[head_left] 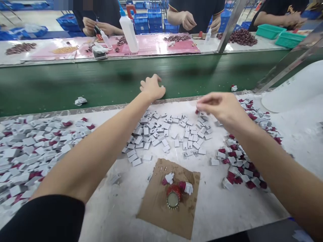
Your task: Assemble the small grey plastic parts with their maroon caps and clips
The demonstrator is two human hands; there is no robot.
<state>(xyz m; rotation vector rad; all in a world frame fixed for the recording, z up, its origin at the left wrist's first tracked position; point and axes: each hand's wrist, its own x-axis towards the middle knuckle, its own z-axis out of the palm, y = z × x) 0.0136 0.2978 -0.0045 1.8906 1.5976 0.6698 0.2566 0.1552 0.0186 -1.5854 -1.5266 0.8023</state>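
My left hand (152, 88) reaches over the green conveyor belt (113, 84), its fingers curled down. A small white piece (163, 87) shows between the thumb and forefinger, mostly hidden. Above the right end of the middle pile, my right hand (220, 106) is closed in a pinch, slightly blurred. At its fingertips is a small dark red piece (196, 111). Below both hands lie many loose light grey plastic blocks (151, 131). Nearer to me, a brown cardboard piece (161, 215) carries a red bottle cap (173, 198) and two grey-and-magenta parts (188, 188).
Grey-and-magenta parts are heaped at left (32, 144) and right (242, 164). Single parts ride on the belt (80, 101). A white rounded container (297, 87) stands at right. Across the belt, several people work with their hands near a white squeeze bottle (129, 33) and a metal post (230, 25).
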